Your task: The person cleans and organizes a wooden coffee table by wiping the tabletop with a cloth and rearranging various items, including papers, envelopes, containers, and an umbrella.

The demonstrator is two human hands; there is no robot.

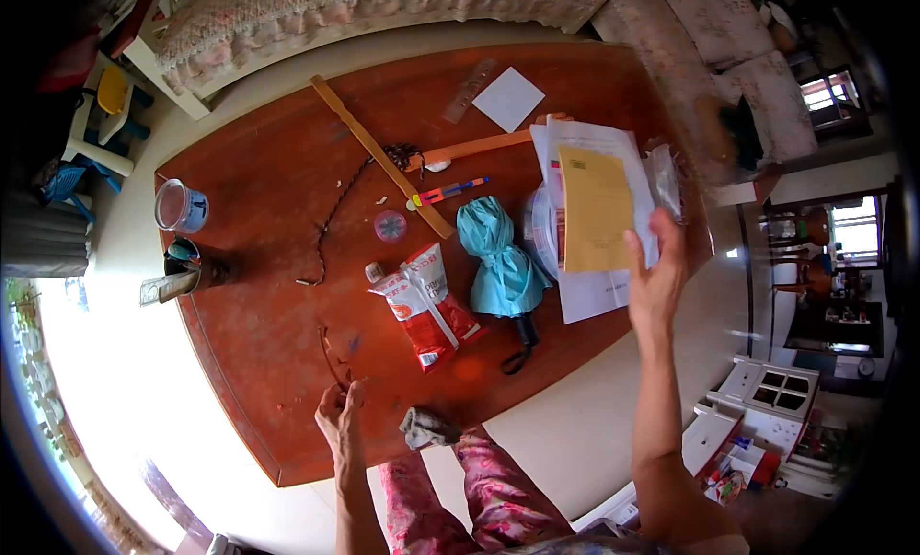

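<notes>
My left hand (pixel 340 416) is at the near left of the red-brown table (pixel 278 354), its fingers pinched on a thin dark curved strip (pixel 331 356). My right hand (pixel 656 272) is over the right edge of the white papers (pixel 585 301), thumb and fingers apart, beside a yellow-brown envelope (pixel 596 210) that lies on the papers. Whether the fingertips touch the papers is unclear. Between the hands lie a red and white packet (pixel 428 311) and a folded light-blue umbrella (pixel 506 272) with a black handle. A grey crumpled cloth (pixel 427 427) is at the near table edge.
Wooden strips (pixel 379 152), a dark braided cord (pixel 337 205), a colourful pen (pixel 450 191), a round pink container (pixel 390 226) and a white square (pixel 509 100) lie on the table. A clear tub (pixel 181 207) stands far left. A sofa (pixel 383 9) is beyond.
</notes>
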